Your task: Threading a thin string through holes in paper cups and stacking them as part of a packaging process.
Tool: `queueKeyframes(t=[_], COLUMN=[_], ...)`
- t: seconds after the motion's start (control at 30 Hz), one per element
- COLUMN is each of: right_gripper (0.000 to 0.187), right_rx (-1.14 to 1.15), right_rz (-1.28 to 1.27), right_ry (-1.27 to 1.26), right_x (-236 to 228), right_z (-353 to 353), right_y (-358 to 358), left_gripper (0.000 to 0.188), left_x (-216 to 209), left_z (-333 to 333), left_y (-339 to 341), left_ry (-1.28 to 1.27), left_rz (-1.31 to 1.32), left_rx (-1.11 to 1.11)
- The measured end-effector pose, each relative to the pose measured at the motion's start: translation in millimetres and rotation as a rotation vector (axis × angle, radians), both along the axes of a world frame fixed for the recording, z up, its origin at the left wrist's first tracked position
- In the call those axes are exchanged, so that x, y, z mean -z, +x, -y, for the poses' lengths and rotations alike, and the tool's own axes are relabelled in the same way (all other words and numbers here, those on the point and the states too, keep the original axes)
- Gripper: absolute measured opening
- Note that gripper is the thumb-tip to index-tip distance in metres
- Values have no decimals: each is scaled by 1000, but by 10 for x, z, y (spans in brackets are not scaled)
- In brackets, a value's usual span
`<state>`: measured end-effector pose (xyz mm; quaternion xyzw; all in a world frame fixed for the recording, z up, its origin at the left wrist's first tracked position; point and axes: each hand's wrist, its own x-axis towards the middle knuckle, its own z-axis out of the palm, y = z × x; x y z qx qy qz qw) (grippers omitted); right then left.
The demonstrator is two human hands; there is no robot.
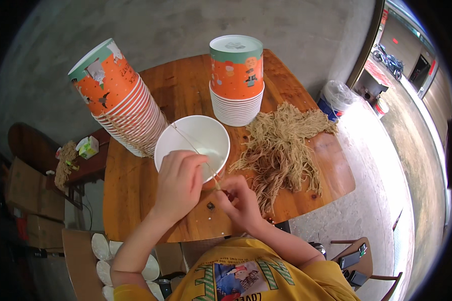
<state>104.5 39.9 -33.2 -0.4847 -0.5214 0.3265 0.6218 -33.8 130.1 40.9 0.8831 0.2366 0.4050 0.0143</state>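
A thin tan string [187, 140] runs across a white paper bucket [218, 131] that stands with its mouth toward me. My left hand [180, 181] is in front of the bucket, thumb and fingers pinched on the string. Closer to the table's front edge, my right hand [239, 201] has its fingertips closed on the string's lower part. A small dark reddish bit shows at those fingertips; I cannot make out what it is. Right of the bucket lies a tangled heap of tan strings [286, 145], its nearest strands close to my right hand.
Nested orange-and-green paper buckets form a leaning stack [110, 90] at left and an upright stack [237, 75] at the back of the wooden table [178, 90]. A lined bin [336, 98] stands beyond the right edge. Nearby are a chair [364, 263] and an open carton [78, 261].
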Motion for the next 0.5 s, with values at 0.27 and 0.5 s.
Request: queueKeyframes(t=[0.27, 0.5], right_gripper=[30, 29], right_rx=[33, 60], right_rz=[549, 760], right_ry=[302, 511], right_x=[10, -58], right_z=[134, 133], right_y=[168, 123], left_gripper=[11, 10], left_x=[378, 385], left_z=[828, 696], left_y=[-92, -9], left_ry=[-1086, -1674], left_rz=[594, 788], left_rx=[4, 129])
